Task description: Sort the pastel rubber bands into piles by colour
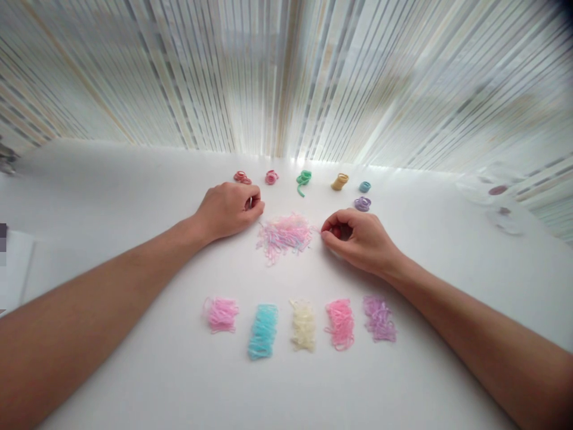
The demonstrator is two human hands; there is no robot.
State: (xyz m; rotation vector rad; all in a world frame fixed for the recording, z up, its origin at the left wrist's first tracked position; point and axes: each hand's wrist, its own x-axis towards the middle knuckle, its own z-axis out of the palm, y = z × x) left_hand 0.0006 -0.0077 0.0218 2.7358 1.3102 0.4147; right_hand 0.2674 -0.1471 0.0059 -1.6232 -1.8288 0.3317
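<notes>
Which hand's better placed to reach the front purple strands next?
Probably the right hand: it's nearer the purple bundle of thin strands; the left hand is across the multicoloured pastel strand pile.

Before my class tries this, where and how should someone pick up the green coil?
I'd pinch the green coil by its bundled loops, from above, across its left and right sides. Its loose tail trails toward the person, so tugging there might unwind it; gaps either side leave room.
</notes>
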